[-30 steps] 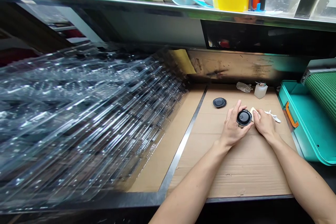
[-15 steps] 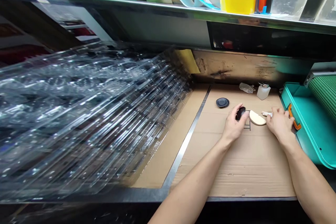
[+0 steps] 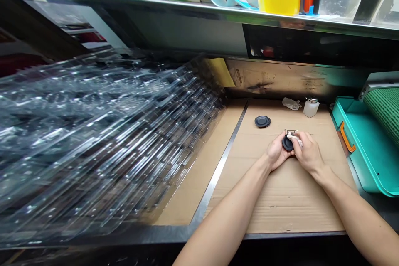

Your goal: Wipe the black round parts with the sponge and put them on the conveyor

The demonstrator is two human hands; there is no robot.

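The cardboard-covered worktop (image 3: 289, 199) carries a stack of clear trays (image 3: 118, 141) on its left, and over its right part the left hand (image 3: 276, 151) curls its grip round the edge of a black disc (image 3: 286, 144) while the right hand (image 3: 309, 151) pinches a white cloth (image 3: 294, 135) against it. The step looks like wiping; the next move seems to call for a steady left hold and light, even strokes.

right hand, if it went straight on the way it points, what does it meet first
Most likely the black round part in the left hand; the white wad in the right hand overlaps it, but depth is unclear.
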